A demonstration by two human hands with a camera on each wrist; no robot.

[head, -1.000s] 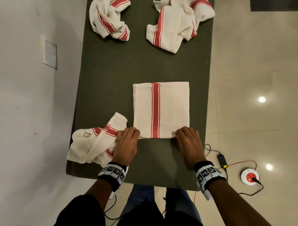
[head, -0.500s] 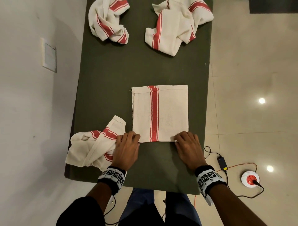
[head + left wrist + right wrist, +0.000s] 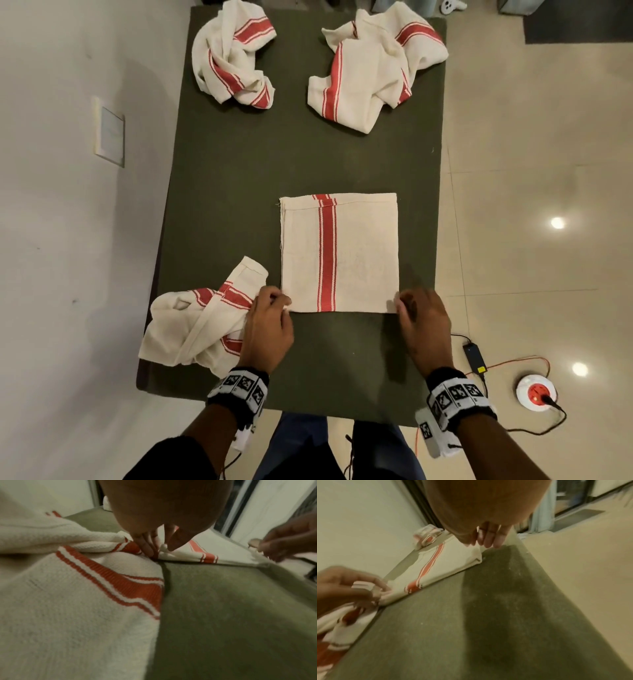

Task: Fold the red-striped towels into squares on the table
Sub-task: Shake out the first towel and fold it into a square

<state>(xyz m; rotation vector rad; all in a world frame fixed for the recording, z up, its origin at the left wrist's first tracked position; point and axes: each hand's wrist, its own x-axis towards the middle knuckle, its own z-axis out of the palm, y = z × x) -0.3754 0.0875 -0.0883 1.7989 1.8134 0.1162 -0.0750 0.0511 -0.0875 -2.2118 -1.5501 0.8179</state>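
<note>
Overall, head view: folded towel [image 3: 339,253] lies flat, centre-near on table [image 3: 239,171], already close to square, one red stripe running away from the person. L hand [image 3: 269,329] pinches its near-left corner; R hand [image 3: 423,325] pinches near-right corner. Fingers curled at both, narrow grip. Three loose towels not yet done: near-left heap [image 3: 198,325] touching L hand, far-left heap [image 3: 233,65], far-right heap [image 3: 373,68].

Risks noted, judged only:
- Far edge shows layers slightly stepped at far-left corner; another fold would lock the offset in, giving an uneven square.
- L hand sits against near-left heap; lifting the corner could drag heap cloth along or snag it into the fold.
- Near-left heap overhangs table's left edge; a nudge may drop it to the floor.

L wrist view: L fingers [image 3: 147,543] nip the corner, layers bunched at the pinch; heap stripe presses right up to it. R hand [image 3: 288,540] at far corner, blurred. Uneven pull betw. hands would skew the near edge.

R wrist view: R fingers [image 3: 489,538] curled over the corner, but whether all layers are caught, cannot tell. If only top layer is held, the fold opens on lift. Near edge looks straight.
</note>
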